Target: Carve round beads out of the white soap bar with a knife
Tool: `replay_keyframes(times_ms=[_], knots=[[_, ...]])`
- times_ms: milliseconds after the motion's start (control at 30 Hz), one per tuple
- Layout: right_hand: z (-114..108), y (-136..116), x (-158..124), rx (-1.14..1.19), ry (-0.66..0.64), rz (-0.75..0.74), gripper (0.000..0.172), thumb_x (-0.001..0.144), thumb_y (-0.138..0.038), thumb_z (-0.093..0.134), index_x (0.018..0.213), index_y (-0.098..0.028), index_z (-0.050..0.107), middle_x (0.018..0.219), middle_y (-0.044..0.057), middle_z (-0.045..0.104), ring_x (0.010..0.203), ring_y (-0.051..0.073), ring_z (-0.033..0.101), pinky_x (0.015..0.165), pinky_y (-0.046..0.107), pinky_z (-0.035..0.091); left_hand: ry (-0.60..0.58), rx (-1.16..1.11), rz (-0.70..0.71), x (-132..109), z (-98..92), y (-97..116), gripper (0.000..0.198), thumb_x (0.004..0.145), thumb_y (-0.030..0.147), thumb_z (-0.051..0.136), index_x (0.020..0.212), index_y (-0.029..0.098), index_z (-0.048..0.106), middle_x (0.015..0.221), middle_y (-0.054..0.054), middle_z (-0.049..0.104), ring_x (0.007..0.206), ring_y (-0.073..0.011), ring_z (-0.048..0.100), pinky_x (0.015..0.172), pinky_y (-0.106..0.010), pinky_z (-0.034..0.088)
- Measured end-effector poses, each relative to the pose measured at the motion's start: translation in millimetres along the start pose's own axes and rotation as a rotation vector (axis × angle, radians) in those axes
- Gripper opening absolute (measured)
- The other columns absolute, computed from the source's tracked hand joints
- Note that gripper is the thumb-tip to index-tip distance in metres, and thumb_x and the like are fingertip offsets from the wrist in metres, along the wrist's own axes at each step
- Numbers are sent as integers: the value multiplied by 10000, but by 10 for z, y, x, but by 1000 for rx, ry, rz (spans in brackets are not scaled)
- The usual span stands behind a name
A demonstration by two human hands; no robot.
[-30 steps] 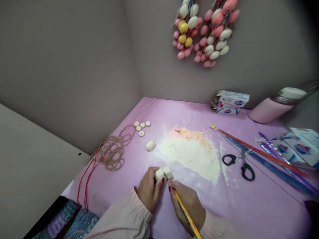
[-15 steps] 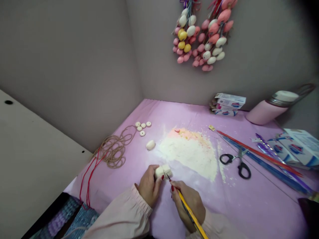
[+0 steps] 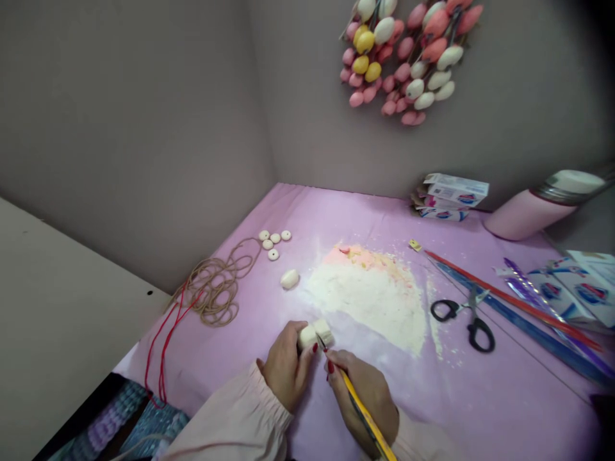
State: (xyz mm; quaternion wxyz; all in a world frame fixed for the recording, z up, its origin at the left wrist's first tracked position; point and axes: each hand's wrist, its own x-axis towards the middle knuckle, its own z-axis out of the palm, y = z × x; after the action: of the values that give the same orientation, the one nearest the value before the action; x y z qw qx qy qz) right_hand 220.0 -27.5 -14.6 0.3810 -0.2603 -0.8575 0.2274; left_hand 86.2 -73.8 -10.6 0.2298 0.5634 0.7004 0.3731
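At the far left a red string (image 3: 163, 346) trails off the edge of the counter (image 3: 480, 397), which is draped in a pink cloth, and runs up into a loose coil of tan cord (image 3: 214, 291). Beyond the coil lie four small white beads (image 3: 273, 242) and, nearer, one oval white lump (image 3: 289, 278).

The left hand (image 3: 286, 365) pinches a white block (image 3: 314, 334) between thumb and fingertips, holding it down on the cloth at the near edge of a heap of white powder (image 3: 372, 298) tinged pink and yellow at its far side. The right hand (image 3: 365, 394) is closed around a yellow-handled tool (image 3: 360, 410), its dark tip touching the block's right side. Half a second ago the tip stood slightly off the block and lower; now it is back against it, as it was a second ago. The left hand's grip on the block has not changed.

On the wall above hang two clusters of pink, white and yellow ovals (image 3: 408, 57). Right of the powder lie black-handled scissors (image 3: 466, 317), then long red and blue strips (image 3: 519, 314). Small printed boxes (image 3: 451, 195) are stacked by the back wall, with a pink container (image 3: 533, 208) lying beside them and more boxes (image 3: 571, 291) at the right edge. The whole scene sits a little differently in view than before, though the things on the counter lie as they did.
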Motion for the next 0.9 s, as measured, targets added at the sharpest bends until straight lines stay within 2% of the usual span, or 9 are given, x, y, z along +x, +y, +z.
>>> replay_keyframes(times_ms=[233,600,767,900], knots=[[14,15,21,27,-26,-40,211,751,-96,364,933,-173,438,669,17,542,648,122,548,592,224,446,-2,-8,5,6,-23,33,208,768,243,351,961,168,376,838,-49,485,774,-143,470,700,-288,381],[11,14,-74,5,-113,0,131,770,-129,326,815,-170,442,635,20,533,577,114,535,534,215,417,12,22,4,-10,-8,29,219,766,246,356,963,155,380,818,-50,487,746,-141,473,682,-280,384],[-35,-19,-88,-15,-57,42,138,774,-152,335,842,-176,453,617,4,541,560,107,540,511,204,418,23,41,0,-10,-5,32,226,765,260,356,960,149,381,808,-49,488,739,-144,475,680,-287,386],[-42,-22,-80,0,6,84,163,777,-161,341,891,-186,454,679,8,570,614,103,557,531,193,437,24,31,22,-10,-10,33,230,765,250,359,974,155,370,836,-54,490,764,-145,478,694,-290,388]])
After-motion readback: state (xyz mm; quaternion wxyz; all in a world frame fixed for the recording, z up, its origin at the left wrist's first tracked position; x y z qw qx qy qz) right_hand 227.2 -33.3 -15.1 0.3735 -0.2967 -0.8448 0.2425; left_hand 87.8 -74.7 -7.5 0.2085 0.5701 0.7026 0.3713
